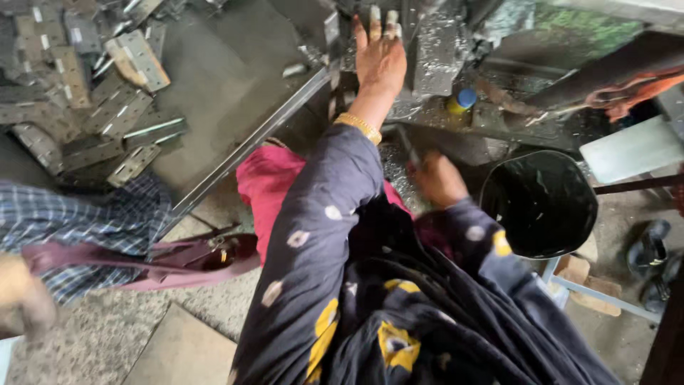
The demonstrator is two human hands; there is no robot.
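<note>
My left hand [379, 55] reaches far forward with fingers spread and rests flat on the shiny metal bed of a machine [436, 50]. Its fingertips look wrapped in pale tape, and a gold bangle [359, 127] sits on the wrist. My right hand [437, 180] is lower and nearer, blurred, closed around a thin dark rod [409, 145] that points up and to the left. Metal shavings [393, 165] glitter just left of that hand. Both sleeves are dark with white and yellow spots.
A heap of flat perforated metal hinges [85, 93] lies on the grey table [214, 78] at upper left. A black bucket [539, 202] stands at right, and a blue-capped yellow bottle [462, 100] by the machine. Another person's checked sleeve [64, 221] and a maroon bag [185, 258] are at left.
</note>
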